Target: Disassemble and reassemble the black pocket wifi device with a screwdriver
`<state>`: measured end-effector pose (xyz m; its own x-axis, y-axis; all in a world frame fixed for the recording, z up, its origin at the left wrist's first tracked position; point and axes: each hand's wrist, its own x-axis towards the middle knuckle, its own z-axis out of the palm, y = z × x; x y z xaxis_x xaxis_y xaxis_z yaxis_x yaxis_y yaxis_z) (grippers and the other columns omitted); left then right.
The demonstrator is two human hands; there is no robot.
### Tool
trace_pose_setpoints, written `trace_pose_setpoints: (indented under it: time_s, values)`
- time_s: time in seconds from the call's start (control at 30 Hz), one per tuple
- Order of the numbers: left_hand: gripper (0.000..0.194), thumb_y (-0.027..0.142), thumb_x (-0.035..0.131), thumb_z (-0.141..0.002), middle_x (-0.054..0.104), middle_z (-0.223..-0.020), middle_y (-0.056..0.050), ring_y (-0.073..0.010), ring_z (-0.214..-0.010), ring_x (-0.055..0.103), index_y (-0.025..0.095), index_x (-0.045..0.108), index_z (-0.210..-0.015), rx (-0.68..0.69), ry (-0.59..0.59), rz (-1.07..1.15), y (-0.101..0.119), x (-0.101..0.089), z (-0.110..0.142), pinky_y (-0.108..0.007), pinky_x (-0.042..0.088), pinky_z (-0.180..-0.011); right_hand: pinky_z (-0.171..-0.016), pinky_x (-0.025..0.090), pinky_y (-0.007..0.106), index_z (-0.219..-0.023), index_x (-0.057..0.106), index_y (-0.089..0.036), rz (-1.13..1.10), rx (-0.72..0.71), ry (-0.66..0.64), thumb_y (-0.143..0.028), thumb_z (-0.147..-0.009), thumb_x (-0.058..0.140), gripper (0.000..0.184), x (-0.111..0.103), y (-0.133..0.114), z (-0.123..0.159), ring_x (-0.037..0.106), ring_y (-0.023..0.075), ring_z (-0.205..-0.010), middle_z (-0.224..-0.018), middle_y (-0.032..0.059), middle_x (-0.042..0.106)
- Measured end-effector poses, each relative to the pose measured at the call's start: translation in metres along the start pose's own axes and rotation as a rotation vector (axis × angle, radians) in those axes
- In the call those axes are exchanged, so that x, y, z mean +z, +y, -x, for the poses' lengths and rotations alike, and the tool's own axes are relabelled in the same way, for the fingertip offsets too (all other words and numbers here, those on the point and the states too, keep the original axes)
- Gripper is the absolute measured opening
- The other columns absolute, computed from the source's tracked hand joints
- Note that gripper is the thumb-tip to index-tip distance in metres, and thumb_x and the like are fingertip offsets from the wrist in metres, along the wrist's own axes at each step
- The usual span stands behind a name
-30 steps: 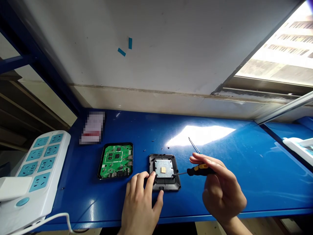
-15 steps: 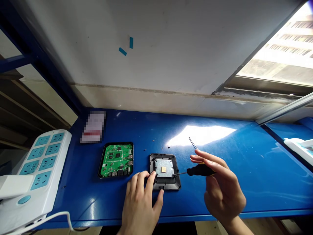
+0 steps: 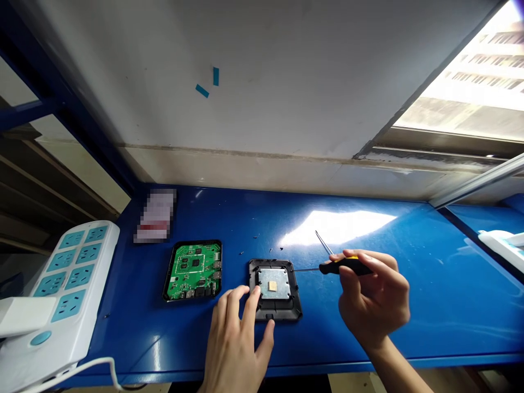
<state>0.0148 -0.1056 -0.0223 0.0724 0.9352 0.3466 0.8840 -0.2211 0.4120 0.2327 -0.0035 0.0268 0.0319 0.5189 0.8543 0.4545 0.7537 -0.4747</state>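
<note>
My right hand [image 3: 374,297] grips a screwdriver [image 3: 346,266] with a black and yellow handle. Its thin shaft points left, with the tip by the upper right of a square black plastic cover [image 3: 282,311]; whether it touches cannot be made out. A silvery metal plate [image 3: 265,277] with a small tan pad [image 3: 272,286] lies inside the cover. My left hand [image 3: 237,338] has its fingers spread, the index fingertip on the cover's left side and the thumb near its front edge. To the left, a green circuit board [image 3: 196,267] sits in a black case.
Several tiny screws [image 3: 256,236] are scattered behind the cover. A thin metal tool [image 3: 323,242], perhaps tweezers, lies behind my right hand. A white power strip [image 3: 107,240] with a cable stands at the left of the blue table [image 3: 450,305]; a blurred-out card [image 3: 155,215] lies behind the board.
My right hand has lifted the screwdriver tip from the metal plate's lower right corner towards its upper right, and its fingers have closed more around the handle. My left hand stays at the cover.
</note>
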Motion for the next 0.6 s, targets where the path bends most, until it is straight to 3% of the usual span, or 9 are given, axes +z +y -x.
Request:
trace_pose_setpoints:
  time_s: [0.17, 0.37, 0.6]
  values:
    - [0.052, 0.037, 0.061, -0.098, 0.057, -0.150, -0.008, -0.0348, -0.137, 0.052, 0.023, 0.051, -0.147, 0.177, -0.084, 0.016, 0.018, -0.006, -0.029, -0.047, 0.058, -0.100, -0.066, 0.068, 0.029, -0.127, 0.064, -0.023, -0.022, 0.071, 0.064, -0.002, -0.089, 0.068, 0.044, 0.008, 0.016, -0.002, 0.076, 0.0148, -0.081, -0.109, 0.0058, 0.065]
    - [0.061, 0.033, 0.070, -0.093, 0.047, -0.160, -0.009, -0.0409, -0.147, 0.043, 0.019, 0.051, -0.150, 0.142, -0.315, -0.029, 0.042, 0.005, -0.074, -0.060, 0.051, -0.112, -0.070, 0.068, 0.030, -0.127, 0.063, -0.025, -0.063, 0.083, 0.115, -0.002, -0.090, 0.066, 0.043, 0.010, 0.017, -0.007, 0.076, 0.0147, -0.083, -0.110, 0.0050, 0.064]
    - [0.062, 0.041, 0.063, -0.099, 0.042, -0.164, -0.007, -0.0408, -0.151, 0.037, 0.016, 0.048, -0.154, 0.097, -0.436, -0.009, 0.049, 0.015, -0.092, -0.061, 0.040, -0.121, -0.066, 0.068, 0.031, -0.126, 0.063, -0.025, -0.054, 0.060, 0.150, -0.007, -0.092, 0.066, 0.039, 0.004, 0.013, -0.014, 0.075, 0.0158, -0.083, -0.109, 0.0056, 0.064]
